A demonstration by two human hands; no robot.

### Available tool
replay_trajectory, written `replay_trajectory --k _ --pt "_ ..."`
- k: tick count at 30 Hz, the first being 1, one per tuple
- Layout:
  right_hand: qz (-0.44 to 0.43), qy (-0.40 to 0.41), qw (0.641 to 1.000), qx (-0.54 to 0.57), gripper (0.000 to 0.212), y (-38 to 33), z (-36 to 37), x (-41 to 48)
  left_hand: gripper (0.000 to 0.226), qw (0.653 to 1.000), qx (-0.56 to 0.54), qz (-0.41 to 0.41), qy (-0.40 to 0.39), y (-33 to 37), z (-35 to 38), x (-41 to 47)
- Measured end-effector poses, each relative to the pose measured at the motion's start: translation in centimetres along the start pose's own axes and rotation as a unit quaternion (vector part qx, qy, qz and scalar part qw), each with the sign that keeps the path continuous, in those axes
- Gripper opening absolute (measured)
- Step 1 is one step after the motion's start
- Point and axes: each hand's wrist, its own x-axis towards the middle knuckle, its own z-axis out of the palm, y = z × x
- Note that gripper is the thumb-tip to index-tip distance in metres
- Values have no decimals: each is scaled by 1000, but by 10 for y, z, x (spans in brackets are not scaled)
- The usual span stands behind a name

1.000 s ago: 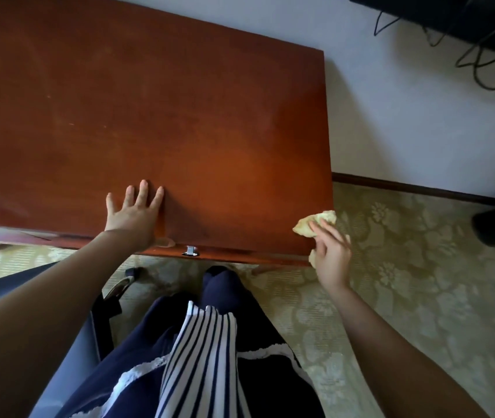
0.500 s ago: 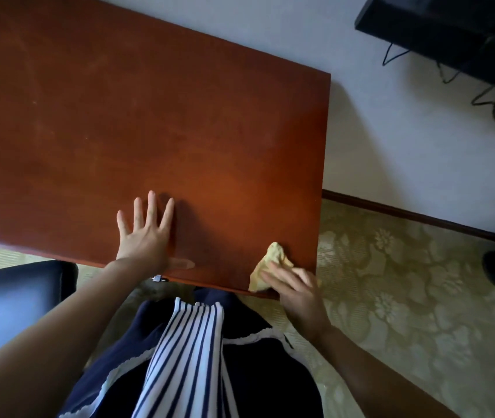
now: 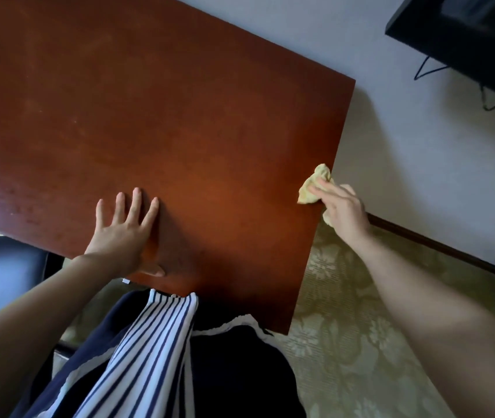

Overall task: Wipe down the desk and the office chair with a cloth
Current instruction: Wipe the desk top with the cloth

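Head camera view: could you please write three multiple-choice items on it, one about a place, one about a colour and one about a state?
1. Where is the yellow cloth?
A. at the right edge of the desk
B. in the middle of the desktop
C. at its left edge

2. What colour is the desktop?
A. white
B. reddish-brown
C. grey

3. How is the left hand?
A. curled in a fist
B. gripping the cloth
C. flat on the desktop, fingers spread

Answers:
1 A: the right hand holds the cloth against that edge.
2 B: the whole top shows red-brown wood.
3 C: its palm lies near the front edge with the fingers straight and apart.
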Motion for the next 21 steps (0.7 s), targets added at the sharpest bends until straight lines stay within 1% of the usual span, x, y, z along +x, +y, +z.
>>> replay_trajectory --k 2,4,7,9,10,12,14,18,19,21 --pt "76 26 997 12 38 6 2 25 144 1000 -4 -6 0 3 -1 0" --pt "134 53 989 19 34 3 10 38 144 1000 -5 -8 -5 4 -3 0" --pt "216 122 968 46 32 -15 26 34 144 1000 -11 -8 -7 4 -4 0" --pt "247 162 954 59 33 -33 35 19 144 1000 -15 -7 -6 5 -6 1" --pt "242 176 952 61 34 -41 39 9 144 1000 -15 -7 -5 5 -7 1" --pt "199 190 960 52 36 -57 45 -16 144 1000 -18 -6 -6 5 -8 1" --pt "142 177 973 35 39 -69 45 -46 144 1000 -24 -5 -5 6 -8 1" --pt "34 116 992 22 39 -85 41 -99 144 1000 -24 -1 -7 5 -8 0" --pt "8 93 995 23 41 -89 40 -111 144 1000 -23 -1 -7 5 -8 -1" --pt "-50 33 998 30 52 -91 37 -134 144 1000 -21 0 -7 4 -6 -1"
